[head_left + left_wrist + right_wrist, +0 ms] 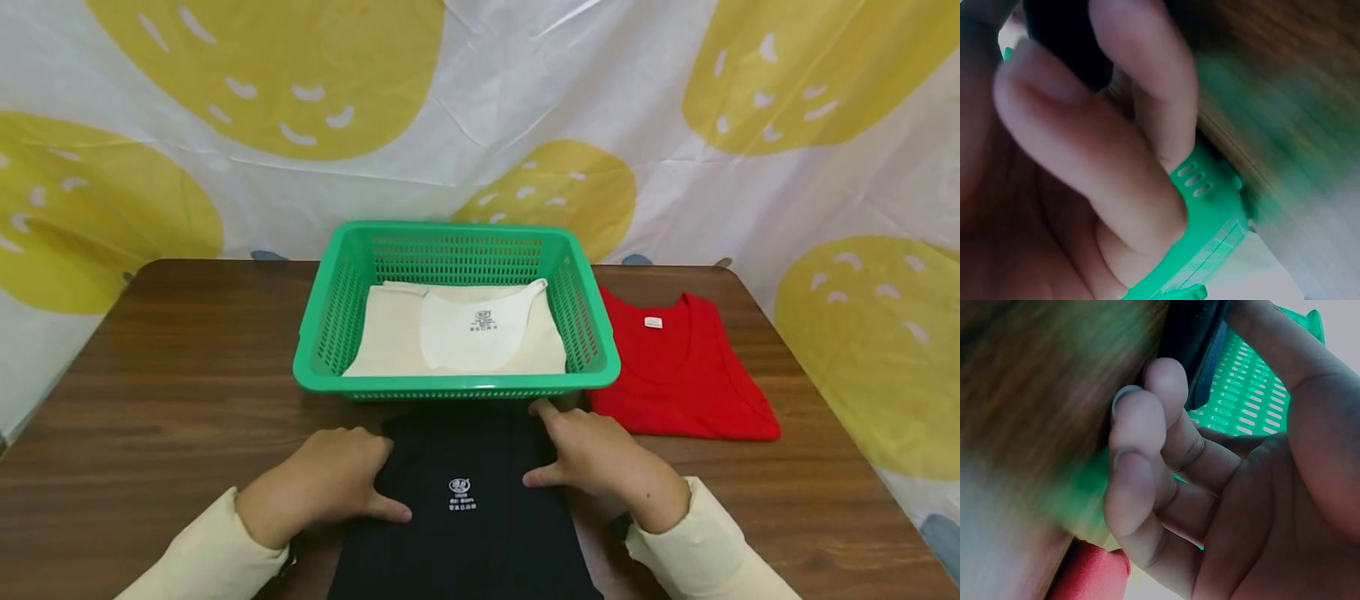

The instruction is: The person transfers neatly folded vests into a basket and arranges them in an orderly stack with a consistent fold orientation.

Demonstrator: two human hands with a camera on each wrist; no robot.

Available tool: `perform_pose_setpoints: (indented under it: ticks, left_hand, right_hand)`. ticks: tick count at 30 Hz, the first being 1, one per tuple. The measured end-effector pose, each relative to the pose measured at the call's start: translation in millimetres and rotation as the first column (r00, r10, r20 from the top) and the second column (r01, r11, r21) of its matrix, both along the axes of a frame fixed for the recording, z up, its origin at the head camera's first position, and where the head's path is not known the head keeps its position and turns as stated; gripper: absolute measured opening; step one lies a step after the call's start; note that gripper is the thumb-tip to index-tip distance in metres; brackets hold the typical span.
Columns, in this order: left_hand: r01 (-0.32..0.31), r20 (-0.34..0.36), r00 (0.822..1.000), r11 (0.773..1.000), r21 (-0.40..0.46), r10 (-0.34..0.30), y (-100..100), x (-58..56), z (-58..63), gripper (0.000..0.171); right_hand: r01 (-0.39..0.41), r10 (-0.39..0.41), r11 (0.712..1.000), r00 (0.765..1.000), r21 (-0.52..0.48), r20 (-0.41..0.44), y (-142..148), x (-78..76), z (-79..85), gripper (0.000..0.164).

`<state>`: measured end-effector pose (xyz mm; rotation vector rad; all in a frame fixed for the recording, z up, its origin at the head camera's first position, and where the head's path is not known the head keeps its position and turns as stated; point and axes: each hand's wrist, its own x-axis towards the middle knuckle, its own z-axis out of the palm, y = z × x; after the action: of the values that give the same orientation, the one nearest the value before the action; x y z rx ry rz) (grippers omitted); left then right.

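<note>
A folded black tank top (465, 546) with a small white print lies on the table in front of the basket. My left hand (330, 477) grips its left edge, thumb over the cloth and the other fingers curled at the side. On the opposite edge my right hand (603, 457) holds it, thumb laid on top and index finger reaching toward the basket. In the right wrist view, curled fingers (1138, 422) sit beside the dark cloth edge (1194, 353). The left wrist view has bent fingers (1097, 156) close to the black cloth (1063, 31).
Just beyond the black top stands a green perforated basket (457, 383), with a folded cream tank top (390, 333) inside. Right of it lies a folded red tank top (690, 392). The brown wooden table (187, 367) ends at a patterned cloth backdrop (525, 100).
</note>
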<state>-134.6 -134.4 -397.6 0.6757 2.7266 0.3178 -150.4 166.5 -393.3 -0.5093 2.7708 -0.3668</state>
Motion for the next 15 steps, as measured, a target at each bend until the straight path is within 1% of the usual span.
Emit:
perform_pose_setpoints:
  ticks: [4, 7, 11, 15]
  left_hand:
    - [0.021, 0.017, 1.000, 0.999, 0.026, -0.022, 1.1, 0.1, -0.7, 0.055]
    - [0.029, 0.007, 1.000, 0.999, 0.028, -0.029, 1.6, 0.2, -0.4, 0.053]
    - [0.043, -0.007, 0.999, 0.999, 0.031, -0.043, 1.9, 0.8, 0.2, 0.052]
    - [0.061, -0.007, 0.998, 0.998, 0.035, -0.061, 1.4, 1.4, -0.6, 0.050]
  right_hand:
    - [-0.001, 0.001, 1.000, 1.000, -0.006, 0.007, 0.0, 0.5, 0.5, 0.082]
    - [-0.013, 0.013, 1.000, 1.000, -0.017, -0.008, 0.0, -0.1, 0.7, 0.079]
    - [-0.062, 0.060, 0.997, 0.998, -0.041, -0.032, 0.7, -0.6, 0.7, 0.064]
    - [-0.120, 0.120, 0.989, 0.993, -0.084, -0.008, 1.3, -1.2, -0.1, 0.049]
